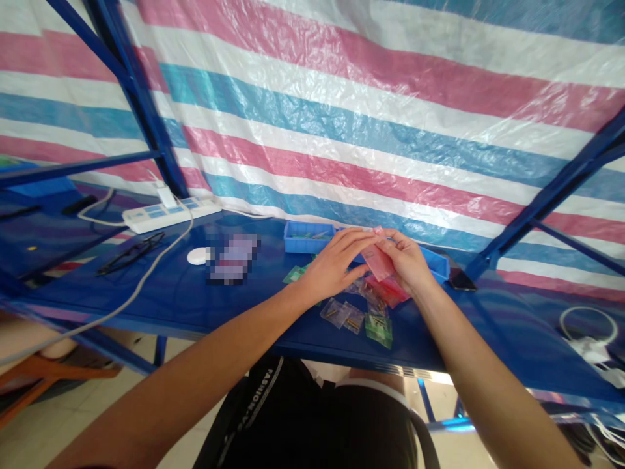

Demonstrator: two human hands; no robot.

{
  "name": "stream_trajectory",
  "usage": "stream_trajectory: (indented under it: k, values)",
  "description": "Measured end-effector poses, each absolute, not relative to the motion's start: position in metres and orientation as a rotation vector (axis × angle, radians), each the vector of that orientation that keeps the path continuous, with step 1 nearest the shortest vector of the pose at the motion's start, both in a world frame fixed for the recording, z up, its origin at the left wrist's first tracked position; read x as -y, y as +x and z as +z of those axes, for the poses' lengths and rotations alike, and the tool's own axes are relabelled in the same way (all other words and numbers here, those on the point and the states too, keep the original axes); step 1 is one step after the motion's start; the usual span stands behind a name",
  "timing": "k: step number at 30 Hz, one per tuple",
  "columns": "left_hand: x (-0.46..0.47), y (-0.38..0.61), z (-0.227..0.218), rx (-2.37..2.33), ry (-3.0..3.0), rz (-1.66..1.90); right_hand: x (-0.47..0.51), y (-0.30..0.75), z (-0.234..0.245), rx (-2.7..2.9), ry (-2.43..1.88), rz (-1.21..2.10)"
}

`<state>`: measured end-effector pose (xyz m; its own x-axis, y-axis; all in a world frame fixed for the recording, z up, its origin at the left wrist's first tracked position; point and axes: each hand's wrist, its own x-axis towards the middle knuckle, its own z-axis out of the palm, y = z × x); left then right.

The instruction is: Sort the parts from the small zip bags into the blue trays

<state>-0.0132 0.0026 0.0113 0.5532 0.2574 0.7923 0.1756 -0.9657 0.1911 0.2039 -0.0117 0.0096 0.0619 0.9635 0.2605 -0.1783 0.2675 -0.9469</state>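
Note:
Both my hands meet over a blue shelf top (185, 293). A small pink plastic bag (377, 262) is held between them: my left hand (336, 260) pinches its left edge and my right hand (407, 260) grips its right side. Under my hands lies a loose heap of small bags: a red one (390, 291), clear ones (342, 315) with small metal parts inside, and a green one (379, 327) nearest the front edge. A blue plastic tray (308, 237) with small parts stands just behind my left hand.
A white power strip (168, 215) with a plugged charger and a grey cable lies at the back left. Black glasses (129, 253), a white round disc (198, 255) and a blurred-out item lie left of the tray. A black phone (461, 281) rests at right. Striped tarpaulin hangs behind.

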Motion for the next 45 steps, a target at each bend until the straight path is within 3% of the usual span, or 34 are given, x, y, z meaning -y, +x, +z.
stream_trajectory:
  k: [14,24,45]
  values:
    - [-0.002,-0.016,0.012,-0.725,2.46,1.521,0.015,0.203,0.024,1.286,-0.978,1.212]
    - [-0.002,-0.014,0.014,-0.844,2.246,1.491,0.015,0.201,0.016,1.358,-1.005,0.914]
    - [0.001,-0.012,0.012,-0.801,2.198,1.463,0.015,0.205,0.012,1.539,-1.083,0.931]
